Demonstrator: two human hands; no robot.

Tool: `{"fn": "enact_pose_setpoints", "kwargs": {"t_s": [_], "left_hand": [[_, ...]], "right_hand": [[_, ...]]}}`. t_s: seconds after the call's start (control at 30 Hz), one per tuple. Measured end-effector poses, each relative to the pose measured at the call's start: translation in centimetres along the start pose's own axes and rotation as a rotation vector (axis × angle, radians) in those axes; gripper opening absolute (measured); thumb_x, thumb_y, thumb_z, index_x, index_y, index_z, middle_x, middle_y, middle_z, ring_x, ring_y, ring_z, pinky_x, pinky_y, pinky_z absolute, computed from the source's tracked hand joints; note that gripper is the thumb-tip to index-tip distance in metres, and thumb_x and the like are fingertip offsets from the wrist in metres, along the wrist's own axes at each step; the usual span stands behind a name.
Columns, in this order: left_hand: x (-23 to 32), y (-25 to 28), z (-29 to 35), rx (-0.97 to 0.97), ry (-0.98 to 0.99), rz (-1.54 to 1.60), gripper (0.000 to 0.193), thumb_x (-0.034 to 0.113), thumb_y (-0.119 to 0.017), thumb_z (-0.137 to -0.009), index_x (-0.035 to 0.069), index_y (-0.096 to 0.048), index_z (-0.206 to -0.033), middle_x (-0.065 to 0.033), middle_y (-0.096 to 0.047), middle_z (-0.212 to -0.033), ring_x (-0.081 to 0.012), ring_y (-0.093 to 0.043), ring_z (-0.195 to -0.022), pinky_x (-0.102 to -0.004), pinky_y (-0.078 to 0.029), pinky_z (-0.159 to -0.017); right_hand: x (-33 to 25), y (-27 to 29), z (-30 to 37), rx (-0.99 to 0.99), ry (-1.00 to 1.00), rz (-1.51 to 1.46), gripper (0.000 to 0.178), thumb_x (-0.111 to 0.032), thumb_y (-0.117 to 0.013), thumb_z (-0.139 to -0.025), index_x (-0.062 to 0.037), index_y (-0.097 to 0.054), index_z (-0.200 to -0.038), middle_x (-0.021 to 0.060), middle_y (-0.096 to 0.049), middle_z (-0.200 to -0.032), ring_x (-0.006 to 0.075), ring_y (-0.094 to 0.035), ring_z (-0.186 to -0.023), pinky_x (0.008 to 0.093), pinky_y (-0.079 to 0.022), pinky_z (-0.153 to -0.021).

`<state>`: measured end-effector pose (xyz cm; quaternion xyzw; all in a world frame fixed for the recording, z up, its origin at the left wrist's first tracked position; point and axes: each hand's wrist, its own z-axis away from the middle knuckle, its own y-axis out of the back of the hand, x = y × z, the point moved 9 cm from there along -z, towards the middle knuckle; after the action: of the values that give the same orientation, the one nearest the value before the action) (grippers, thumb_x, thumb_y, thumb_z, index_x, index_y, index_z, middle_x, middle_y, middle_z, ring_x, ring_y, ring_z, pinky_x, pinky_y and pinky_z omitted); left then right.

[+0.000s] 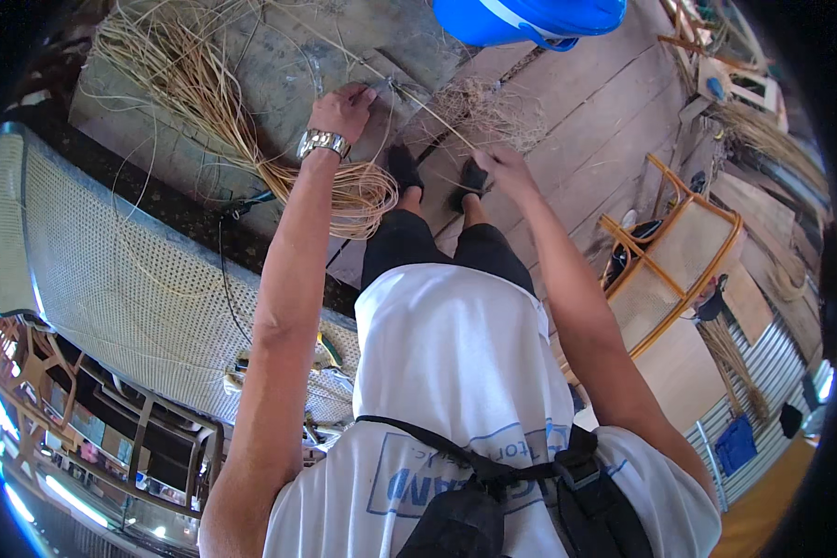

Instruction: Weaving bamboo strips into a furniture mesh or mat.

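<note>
My right hand (pixel 504 173) is closed on the end of a thin pale rattan strip (pixel 442 121), pulled taut. The strip runs up and left through a small metal blade fixture (pixel 395 85) mounted by a dark wooden block. Just left of that fixture is my left hand (pixel 340 112), its fingers curled and thumb on top; what lies under them, if anything, is hidden. A metal watch (pixel 324 142) circles the left wrist. Fine curly shavings (pixel 493 110) are heaped to the right of the fixture. A long bundle of rattan strips (pixel 209 102) lies left of my left forearm.
A blue bucket (pixel 530 20) stands ahead. A woven bench (pixel 158 279) fills the left side, with hand tools (pixel 328 350) on it near my left elbow. To the right is a wooden-framed chair (pixel 684 246). My feet (pixel 465 186) are on the plank floor (pixel 586 139).
</note>
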<state>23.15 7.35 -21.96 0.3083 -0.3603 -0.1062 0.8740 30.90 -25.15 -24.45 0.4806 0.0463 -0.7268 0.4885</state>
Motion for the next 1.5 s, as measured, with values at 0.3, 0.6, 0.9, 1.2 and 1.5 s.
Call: {"fn": "enact_pose_setpoints", "kwargs": {"t_s": [0.3,0.6,0.9,1.2,1.5], "left_hand": [[1.0,0.5,0.2,0.004,-0.047,-0.041,0.037,0.046,-0.057,-0.092,0.019,-0.07,-0.113,-0.0154,-0.071,-0.101,-0.0366,-0.066,-0.098,-0.0433,-0.053,-0.087],[1.0,0.2,0.0,0.01,-0.014,-0.06,0.037,0.045,-0.058,-0.091,0.018,-0.071,-0.113,-0.0155,-0.071,-0.1,-0.0365,-0.067,-0.097,-0.0429,-0.053,-0.087],[0.5,0.3,0.1,0.026,-0.055,-0.036,0.035,0.043,-0.058,-0.091,0.017,-0.071,-0.111,-0.0157,-0.071,-0.099,-0.0357,-0.068,-0.094,-0.0425,-0.054,-0.085],[1.6,0.7,0.3,0.011,-0.047,-0.057,0.036,0.044,-0.058,-0.091,0.016,-0.071,-0.111,-0.0077,-0.073,-0.077,-0.0264,-0.071,-0.083,-0.0373,-0.055,-0.08],[1.5,0.1,0.2,-0.008,-0.055,-0.018,0.036,0.044,-0.058,-0.092,0.016,-0.071,-0.109,-0.0052,-0.073,-0.077,-0.0241,-0.072,-0.082,-0.0363,-0.055,-0.079]], "right_hand": [[-3.2,-2.8,-2.8,-0.253,-0.019,0.029,0.07,-0.064,-0.068,-0.081,-0.0063,-0.061,-0.12,0.0066,-0.068,-0.104,0.0207,-0.061,-0.091,0.0337,-0.048,-0.082],[-5.8,-1.2,-3.0,-0.082,-0.017,0.101,0.044,-0.044,-0.056,-0.096,-0.001,-0.065,-0.092,0.0106,-0.064,-0.078,0.0196,-0.06,-0.072,0.037,-0.046,-0.068],[7.2,0.4,6.2,-0.329,-0.356,-0.023,0.057,-0.056,-0.061,-0.09,-0.003,-0.061,-0.111,0.0096,-0.063,-0.1,0.0207,-0.059,-0.097,0.0347,-0.047,-0.084],[-9.3,-5.7,-6.8,-0.266,-0.02,0.049,0.072,-0.068,-0.06,-0.084,-0.0037,-0.063,-0.115,0.0136,-0.067,-0.11,0.0273,-0.063,-0.102,0.0396,-0.049,-0.087],[-1.1,0.4,-1.2,0.063,0.097,0.206,0.038,-0.043,-0.058,-0.094,-0.0052,-0.064,-0.097,0.0161,-0.063,-0.083,0.0297,-0.062,-0.081,0.042,-0.048,-0.072]]}}
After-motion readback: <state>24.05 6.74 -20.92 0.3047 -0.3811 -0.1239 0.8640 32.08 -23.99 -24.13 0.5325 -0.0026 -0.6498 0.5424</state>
